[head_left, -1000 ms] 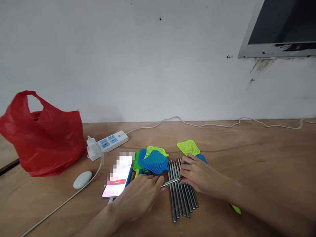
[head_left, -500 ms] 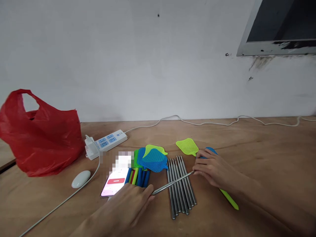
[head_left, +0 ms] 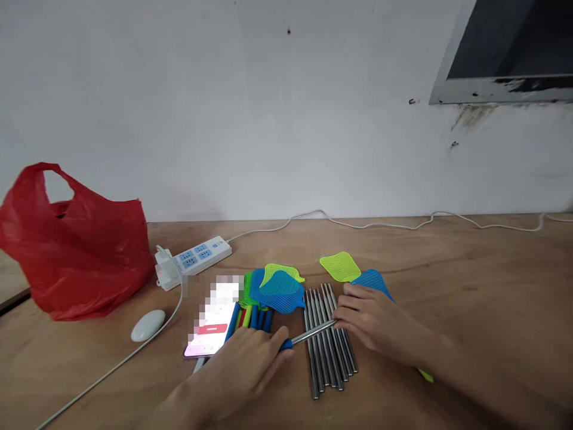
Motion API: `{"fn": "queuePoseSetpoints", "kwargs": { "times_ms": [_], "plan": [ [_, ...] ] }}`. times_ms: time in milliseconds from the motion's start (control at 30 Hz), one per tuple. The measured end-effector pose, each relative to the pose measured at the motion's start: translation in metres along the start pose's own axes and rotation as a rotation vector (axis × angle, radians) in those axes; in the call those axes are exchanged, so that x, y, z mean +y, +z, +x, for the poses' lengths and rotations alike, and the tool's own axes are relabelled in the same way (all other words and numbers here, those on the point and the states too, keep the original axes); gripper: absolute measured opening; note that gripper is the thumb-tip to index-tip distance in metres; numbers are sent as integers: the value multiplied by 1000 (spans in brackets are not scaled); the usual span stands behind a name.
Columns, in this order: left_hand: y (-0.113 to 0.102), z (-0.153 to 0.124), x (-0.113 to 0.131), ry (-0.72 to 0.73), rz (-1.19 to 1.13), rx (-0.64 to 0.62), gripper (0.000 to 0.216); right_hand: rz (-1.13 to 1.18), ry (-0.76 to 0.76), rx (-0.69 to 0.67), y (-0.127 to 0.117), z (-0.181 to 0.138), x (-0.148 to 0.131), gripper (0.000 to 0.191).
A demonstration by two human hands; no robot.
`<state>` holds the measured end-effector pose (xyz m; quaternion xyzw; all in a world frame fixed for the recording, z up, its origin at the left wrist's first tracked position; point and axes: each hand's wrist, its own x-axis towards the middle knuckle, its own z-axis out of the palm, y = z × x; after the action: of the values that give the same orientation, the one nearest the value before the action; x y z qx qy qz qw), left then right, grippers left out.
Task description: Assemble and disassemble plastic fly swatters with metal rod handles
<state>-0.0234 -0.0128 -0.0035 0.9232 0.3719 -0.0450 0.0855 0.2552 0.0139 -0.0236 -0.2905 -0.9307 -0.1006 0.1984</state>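
My left hand (head_left: 242,361) is closed around a blue handle (head_left: 285,344), whose end shows past the thumb. A slim metal rod (head_left: 313,332) runs from that handle to my right hand (head_left: 369,313), whose fingers pinch its far end. Below the rod, several similar metal rods (head_left: 330,361) lie side by side on the table. Mesh fly swatter heads, blue (head_left: 281,292) and green, overlap behind them. By my right hand lie a yellow-green swatter head (head_left: 340,266) and a blue one (head_left: 372,279). Coloured handles (head_left: 254,318) lie partly hidden behind my left hand.
A lit phone (head_left: 208,341) lies left of the handles. Farther left are a white mouse-shaped object (head_left: 148,325), a power strip (head_left: 203,253) with a plugged-in charger, and a red plastic bag (head_left: 85,251). A yellow-green tip (head_left: 425,375) shows under my right forearm. A white cable (head_left: 371,226) runs along the wall.
My right hand has moved left and slightly down, closer to my left hand, uncovering more of the blue swatter head. A blue handle end now shows at my left hand, around the rod.
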Motion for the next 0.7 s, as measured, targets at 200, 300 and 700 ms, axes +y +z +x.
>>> {"fn": "queuePoseSetpoints", "kwargs": {
  "times_ms": [200, 300, 700],
  "plan": [
    [6, -7, -14, -103, -89, 62, 49, 430, 293, 84, -12, -16, -6, 15],
    [11, -9, -19, -115, -91, 93, 53, 441, 534, 318, -16, -24, -1, 14],
    [7, -12, -15, -117, -191, 97, 50, 1273, 1109, 216, -7, -25, 17, 51]
  ]
}}
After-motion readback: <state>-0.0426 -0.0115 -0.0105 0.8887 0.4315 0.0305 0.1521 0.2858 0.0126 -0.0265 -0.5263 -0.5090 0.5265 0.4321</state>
